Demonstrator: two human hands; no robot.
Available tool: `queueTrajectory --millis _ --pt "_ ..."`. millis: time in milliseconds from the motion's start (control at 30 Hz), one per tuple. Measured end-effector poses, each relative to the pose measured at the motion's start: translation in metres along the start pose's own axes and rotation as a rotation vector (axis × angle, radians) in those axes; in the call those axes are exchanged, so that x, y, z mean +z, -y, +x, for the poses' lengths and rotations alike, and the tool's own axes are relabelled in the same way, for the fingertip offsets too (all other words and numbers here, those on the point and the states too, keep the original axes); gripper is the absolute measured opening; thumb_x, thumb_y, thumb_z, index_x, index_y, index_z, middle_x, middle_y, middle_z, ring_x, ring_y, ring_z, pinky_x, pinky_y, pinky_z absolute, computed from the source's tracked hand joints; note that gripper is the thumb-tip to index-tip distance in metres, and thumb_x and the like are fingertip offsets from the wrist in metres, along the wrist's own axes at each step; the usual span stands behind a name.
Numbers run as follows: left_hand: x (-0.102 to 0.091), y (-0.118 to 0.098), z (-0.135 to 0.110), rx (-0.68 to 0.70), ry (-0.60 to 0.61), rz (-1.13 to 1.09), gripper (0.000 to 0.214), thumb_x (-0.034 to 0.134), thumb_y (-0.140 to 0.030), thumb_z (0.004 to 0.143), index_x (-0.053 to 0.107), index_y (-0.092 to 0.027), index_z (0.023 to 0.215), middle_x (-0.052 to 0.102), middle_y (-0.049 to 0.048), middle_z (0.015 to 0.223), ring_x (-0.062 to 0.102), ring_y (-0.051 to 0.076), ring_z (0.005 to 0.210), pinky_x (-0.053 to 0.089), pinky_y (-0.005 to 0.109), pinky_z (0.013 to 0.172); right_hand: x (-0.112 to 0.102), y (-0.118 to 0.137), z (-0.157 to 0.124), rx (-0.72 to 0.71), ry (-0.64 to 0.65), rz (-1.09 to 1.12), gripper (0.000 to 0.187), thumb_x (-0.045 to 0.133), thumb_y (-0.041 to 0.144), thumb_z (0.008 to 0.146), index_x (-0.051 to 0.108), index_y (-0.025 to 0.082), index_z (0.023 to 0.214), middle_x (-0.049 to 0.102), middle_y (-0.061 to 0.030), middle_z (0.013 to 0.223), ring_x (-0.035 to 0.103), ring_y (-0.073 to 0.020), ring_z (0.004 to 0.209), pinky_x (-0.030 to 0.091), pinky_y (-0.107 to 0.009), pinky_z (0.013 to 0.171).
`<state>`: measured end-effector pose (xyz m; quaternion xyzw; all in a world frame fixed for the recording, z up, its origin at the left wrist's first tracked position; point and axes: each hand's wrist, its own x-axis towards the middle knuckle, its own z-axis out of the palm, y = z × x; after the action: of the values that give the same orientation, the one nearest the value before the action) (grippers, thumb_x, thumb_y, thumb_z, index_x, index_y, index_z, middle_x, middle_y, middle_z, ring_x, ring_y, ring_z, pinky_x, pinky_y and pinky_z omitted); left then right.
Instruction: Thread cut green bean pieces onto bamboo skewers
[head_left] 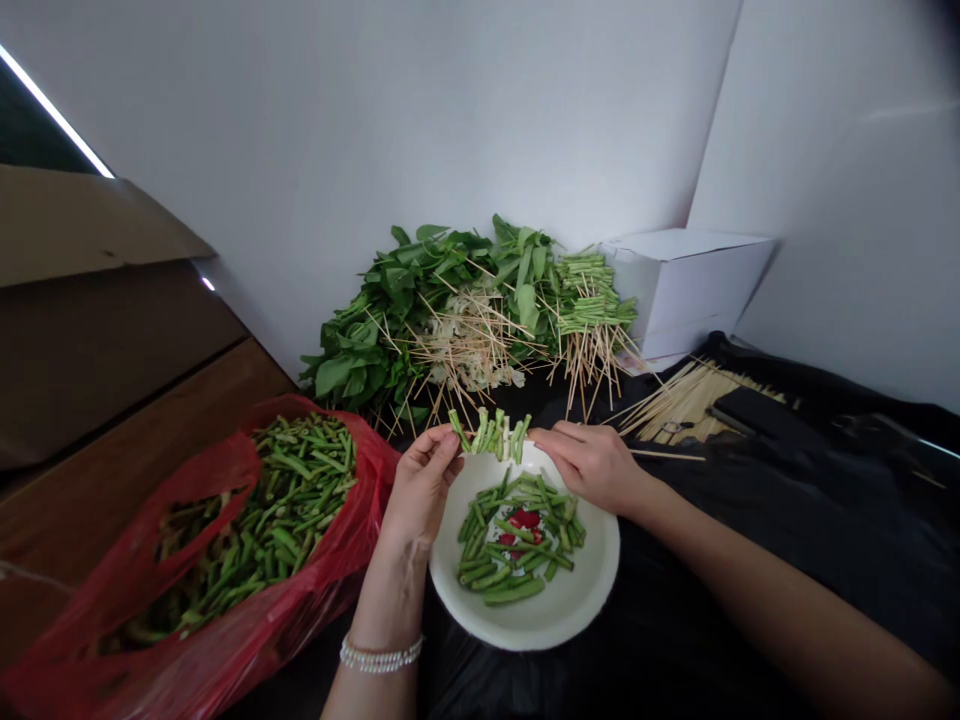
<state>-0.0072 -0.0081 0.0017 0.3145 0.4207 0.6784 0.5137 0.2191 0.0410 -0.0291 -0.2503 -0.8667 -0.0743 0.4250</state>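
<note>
My left hand (421, 482) and my right hand (589, 462) hold between them a thin wooden skewer threaded with several short green bean pieces (491, 434), just above the far rim of a white bowl (571, 598). The left fingers pinch the skewer's left end and the right fingers pinch its right end. The bowl holds several cut bean pieces (517, 548) over a red pattern. A pearl bracelet (379, 655) is on my left wrist.
A red plastic bag (225, 640) full of cut beans lies at the left. Leafy greens (390, 320), loaded skewers (592, 305) and a white box (686, 285) stand at the back wall. Loose bare skewers (686, 400) lie on black sheeting (750, 600) at the right.
</note>
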Motion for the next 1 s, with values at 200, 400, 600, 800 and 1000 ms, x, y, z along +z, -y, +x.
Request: queueTrajectory --millis 200,400,600,800,1000 --pt "0.0 -0.0005 0.0016 -0.023 -0.028 -0.016 0.035 0.092 -0.024 0.05 0.075 -0.016 0.08 0.071 -0.0011 0.073 0.06 0.006 0.06 0.048 0.016 0.058 0.0008 -0.0006 -0.0007 -0.009 -0.001 0.008 0.029 0.041 0.016 0.096 0.066 0.014 0.111 0.063 -0.0025 0.076 0.058 -0.011 0.065 0.043 -0.023 0.059" --pt "-0.0014 0.0013 0.003 -0.025 -0.056 -0.022 0.034 0.092 -0.024 0.048 0.076 -0.016 0.077 0.073 -0.0002 0.072 0.063 0.007 0.061 0.051 0.017 0.06 0.0009 -0.0005 -0.0007 -0.024 0.001 0.021 0.029 0.041 0.017 0.096 0.066 0.014 0.11 0.064 -0.0027 0.077 0.058 -0.0112 0.065 0.044 -0.023 0.059" --pt "0.0018 0.0025 0.0018 0.0 -0.039 0.011 0.034 0.093 -0.026 0.047 0.076 -0.016 0.074 0.075 0.0023 0.071 0.066 0.012 0.063 0.053 0.023 0.062 0.0015 -0.0007 -0.0015 -0.015 0.021 0.033 0.029 0.04 0.017 0.096 0.065 0.015 0.112 0.064 -0.0027 0.078 0.059 -0.0114 0.067 0.045 -0.023 0.06" --pt "0.0014 0.0039 0.0 -0.035 -0.018 0.004 0.029 0.091 -0.023 0.052 0.075 -0.015 0.075 0.076 0.0039 0.073 0.068 0.014 0.065 0.054 0.027 0.067 0.0026 -0.0016 -0.0019 -0.024 0.024 0.063 0.028 0.04 0.017 0.097 0.065 0.014 0.109 0.064 -0.0033 0.078 0.058 -0.0117 0.068 0.045 -0.023 0.062" --pt "0.0007 0.0078 0.0006 -0.089 0.038 0.021 0.03 0.091 -0.025 0.052 0.076 -0.014 0.075 0.076 0.0051 0.073 0.068 0.014 0.064 0.054 0.027 0.067 0.0008 0.0 -0.0003 -0.044 0.056 0.017 0.029 0.039 0.019 0.098 0.065 0.014 0.108 0.061 -0.0023 0.075 0.056 -0.0117 0.066 0.043 -0.023 0.061"
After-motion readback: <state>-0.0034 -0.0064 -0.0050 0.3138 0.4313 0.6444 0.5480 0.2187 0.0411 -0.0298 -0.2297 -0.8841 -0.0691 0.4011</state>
